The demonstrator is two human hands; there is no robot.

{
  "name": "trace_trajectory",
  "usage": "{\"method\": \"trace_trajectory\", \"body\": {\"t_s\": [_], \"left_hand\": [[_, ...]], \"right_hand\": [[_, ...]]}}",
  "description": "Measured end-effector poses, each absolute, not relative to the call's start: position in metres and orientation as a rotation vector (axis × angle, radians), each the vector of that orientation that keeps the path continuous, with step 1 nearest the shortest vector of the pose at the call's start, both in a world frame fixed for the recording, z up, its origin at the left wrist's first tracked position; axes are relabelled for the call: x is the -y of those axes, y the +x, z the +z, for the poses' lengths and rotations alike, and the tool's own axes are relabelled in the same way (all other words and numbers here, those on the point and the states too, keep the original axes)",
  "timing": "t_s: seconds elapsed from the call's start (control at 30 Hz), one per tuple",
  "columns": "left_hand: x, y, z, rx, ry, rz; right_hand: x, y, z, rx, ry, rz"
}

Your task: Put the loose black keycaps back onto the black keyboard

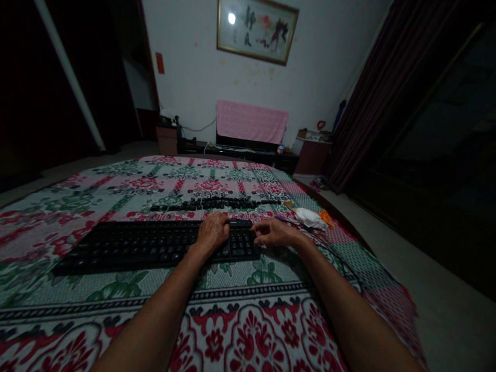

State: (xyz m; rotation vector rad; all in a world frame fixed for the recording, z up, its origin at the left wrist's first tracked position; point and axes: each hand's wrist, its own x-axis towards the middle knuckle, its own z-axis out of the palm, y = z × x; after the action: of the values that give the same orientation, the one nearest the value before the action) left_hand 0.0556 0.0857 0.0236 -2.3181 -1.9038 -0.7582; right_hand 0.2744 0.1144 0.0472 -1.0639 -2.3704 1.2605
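A black computer keyboard (143,245) lies on the patterned bedspread in front of me, slightly slanted. My left hand (214,229) is closed over it just left of the number pad, its fingertips hidden toward the back edge. At the number pad's right side, my right hand (273,232) has thumb and forefinger curled toward each other at the keys. Whatever is between those fingertips is too small and dark to make out. Behind the keyboard, many loose black keycaps (217,203) lie in a long, uneven row.
A crumpled white bundle (310,218) and an orange item (326,219) lie right of the keycaps. A dark cable (341,253) curves across the bedspread (248,310) on the right. Beyond the bed stands a low cabinet with a pink cloth (251,121) over a screen.
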Motion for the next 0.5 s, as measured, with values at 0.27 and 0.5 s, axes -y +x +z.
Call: {"method": "trace_trajectory", "body": {"t_s": [0.27,0.5], "left_hand": [[-0.0870,0.0542,0.0211,1.878,-2.340,-0.814],[-0.0858,0.0553,0.0225,1.879,-2.326,-0.777]], "right_hand": [[-0.1099,0.2740,0.0531,2.296,-1.065,1.392],[-0.1101,0.2728,0.0547,2.313,-1.114,1.387]]}}
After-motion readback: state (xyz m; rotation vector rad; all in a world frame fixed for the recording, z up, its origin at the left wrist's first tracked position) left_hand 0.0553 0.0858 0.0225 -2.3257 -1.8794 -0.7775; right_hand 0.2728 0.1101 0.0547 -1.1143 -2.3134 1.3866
